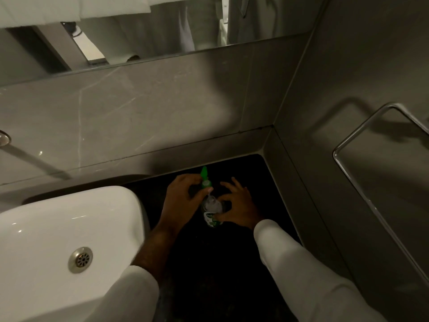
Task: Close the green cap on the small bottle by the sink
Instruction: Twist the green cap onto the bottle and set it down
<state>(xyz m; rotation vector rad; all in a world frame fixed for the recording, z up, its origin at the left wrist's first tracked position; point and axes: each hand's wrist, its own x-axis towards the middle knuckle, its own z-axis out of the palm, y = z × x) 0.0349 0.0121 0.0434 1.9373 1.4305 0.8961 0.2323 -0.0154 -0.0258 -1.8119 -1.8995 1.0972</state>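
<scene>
A small clear bottle point(211, 209) with a green and white label stands on the black counter point(222, 263), just right of the sink. Its green flip cap point(204, 176) is hinged open and points up and away. My left hand point(182, 198) curls around the bottle's neck, thumb and fingers touching the green top. My right hand point(236, 205) grips the bottle's body from the right, with some fingers spread. Both wrists wear white sleeves.
A white basin point(58, 228) with a metal drain point(80, 259) lies to the left. Grey marble walls close the back and right of the counter. A chrome towel bar point(362, 135) sticks out on the right wall. A mirror point(139, 31) hangs above.
</scene>
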